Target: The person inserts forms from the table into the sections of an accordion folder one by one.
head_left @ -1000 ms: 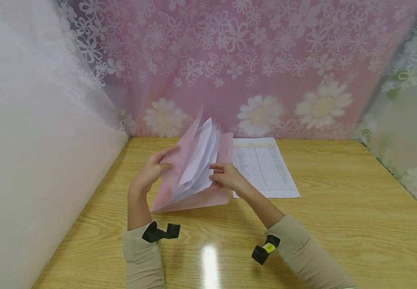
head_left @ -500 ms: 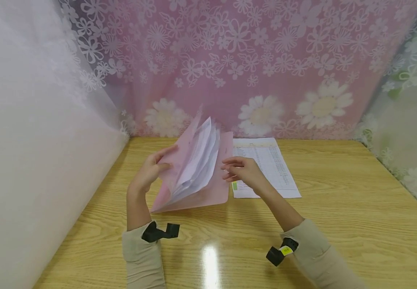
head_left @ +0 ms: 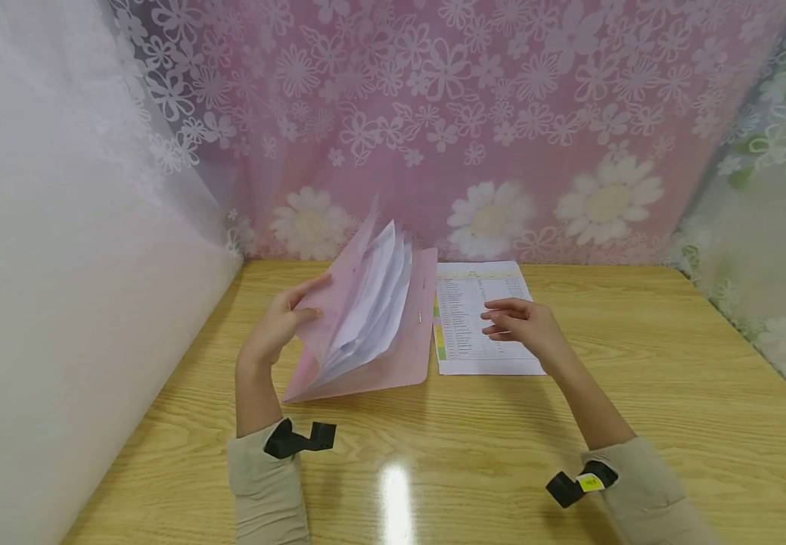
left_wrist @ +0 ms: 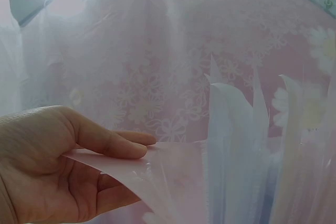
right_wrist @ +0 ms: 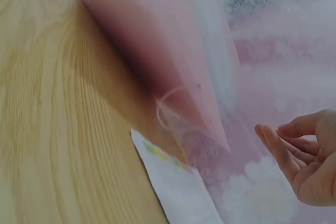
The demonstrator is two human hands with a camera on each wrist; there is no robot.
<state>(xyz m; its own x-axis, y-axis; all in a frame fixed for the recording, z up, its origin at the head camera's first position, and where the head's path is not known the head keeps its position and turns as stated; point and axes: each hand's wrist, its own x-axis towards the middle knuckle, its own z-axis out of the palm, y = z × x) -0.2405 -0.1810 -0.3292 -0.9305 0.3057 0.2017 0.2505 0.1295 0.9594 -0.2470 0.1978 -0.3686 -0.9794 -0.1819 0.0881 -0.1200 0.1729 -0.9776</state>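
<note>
Resting on the bench (head_left: 672,393), left of centre, the pink folder (head_left: 345,295) stood partway spread, its left cover tilted up and its right cover lying lower, near the bench. Several white sheets (head_left: 382,303) fanned out between the covers, bent and upright at different angles. The left hand (head_left: 277,325) held the raised cover at its outer edge, its grip pinching it with the thumb on the inner face and fingers behind; the left wrist view showed this clearly. A small metallic mark showed near the right cover's outer edge. Just beside that cover lay a printed sheet (head_left: 464,325), flat, with rows of tiny text, too small to read, and a green and yellow strip along its left edge; could not tell whether it touched the folder. The right hand (head_left: 525,329) hung over the printed sheet, its grip holding nothing, fingers loosely extended toward the folder, thumb near the fingertips. Both arms wore beige sleeves (head_left: 266,492), each with a black mount (head_left: 300,439) at the wrist; the right one carried a yellow label (head_left: 590,482). Behind, a pink floral curtain (head_left: 399,144) rose along the bench's far edge, with a whitish sheet wall (head_left: 93,227) on the left and a pale floral panel (head_left: 774,250) on the right.
</note>
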